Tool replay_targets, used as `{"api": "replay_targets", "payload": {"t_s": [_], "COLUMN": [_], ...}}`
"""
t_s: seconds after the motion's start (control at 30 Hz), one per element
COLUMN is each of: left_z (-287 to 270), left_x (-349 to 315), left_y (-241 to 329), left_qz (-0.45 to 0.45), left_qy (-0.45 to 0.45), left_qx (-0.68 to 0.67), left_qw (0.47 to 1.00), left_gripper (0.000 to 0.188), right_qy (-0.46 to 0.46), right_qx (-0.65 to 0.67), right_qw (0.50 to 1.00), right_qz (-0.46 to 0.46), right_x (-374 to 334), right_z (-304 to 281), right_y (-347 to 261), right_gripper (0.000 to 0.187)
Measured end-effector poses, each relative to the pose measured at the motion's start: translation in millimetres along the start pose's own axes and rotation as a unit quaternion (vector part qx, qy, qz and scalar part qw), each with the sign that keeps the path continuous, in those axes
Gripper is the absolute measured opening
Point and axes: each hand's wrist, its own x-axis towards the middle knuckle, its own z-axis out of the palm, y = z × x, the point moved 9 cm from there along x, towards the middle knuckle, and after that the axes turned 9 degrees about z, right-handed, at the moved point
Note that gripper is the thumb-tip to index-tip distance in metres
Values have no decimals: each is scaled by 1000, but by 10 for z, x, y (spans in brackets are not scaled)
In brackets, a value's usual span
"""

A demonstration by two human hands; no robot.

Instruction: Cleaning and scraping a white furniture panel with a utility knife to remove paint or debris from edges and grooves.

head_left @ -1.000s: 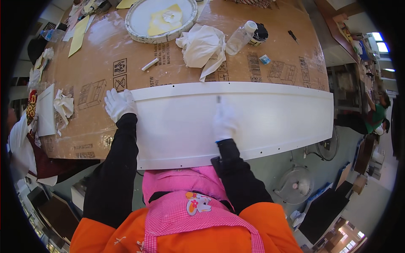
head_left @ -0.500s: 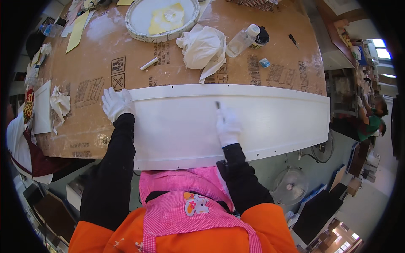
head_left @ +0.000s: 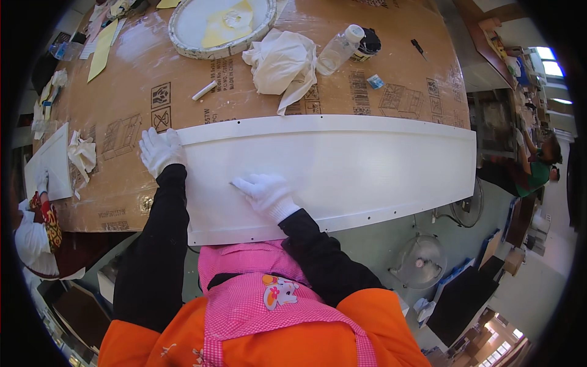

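A long white panel (head_left: 367, 165) with raised edge strips and small holes lies across the near side of the cardboard-covered table, its near edge reaching over my side. At its left end, my left hand (head_left: 161, 150) in a white glove rests against the far corner, fingers stretched out. My right hand (head_left: 266, 194), gloved too, is over the left half of the panel's face. Its fingers are closed, and a small dark tip pokes out toward the left; the rest of that item is hidden in the glove.
Beyond the panel are a crumpled white cloth (head_left: 282, 64), a clear bottle (head_left: 336, 54), a dark jar (head_left: 367, 44), a white stick (head_left: 204, 90) and a round tub lid (head_left: 177, 33) with yellow paper. Another person's gloved hand (head_left: 43, 181) touches a white board at far left. A fan (head_left: 419, 262) stands below right.
My right hand has swept left and nearer to me across the panel, still closed. My left hand keeps its place at the corner. At far left, the other person's hand has reached onto the board.
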Motion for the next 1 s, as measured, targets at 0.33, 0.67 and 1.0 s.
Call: {"api": "replay_targets", "payload": {"t_s": [0.33, 0.67, 1.0], "left_z": [82, 82, -118], "left_x": [-32, 5, 157], "left_y": [125, 40, 112], "left_qz": [-1, -10, -32], "left_qy": [-28, -29, -88], "left_qx": [-5, -4, 0], "left_qw": [1000, 1000, 996], "left_gripper": [72, 69, 61], "right_qy": [361, 19, 337], "right_qx": [-63, 61, -9], "right_qw": [850, 998, 762], "right_qz": [377, -10, 553], "right_x": [-761, -215, -764], "right_z": [-2779, -185, -2456], "right_y": [2834, 305, 2967], "right_gripper": [41, 42, 65]}}
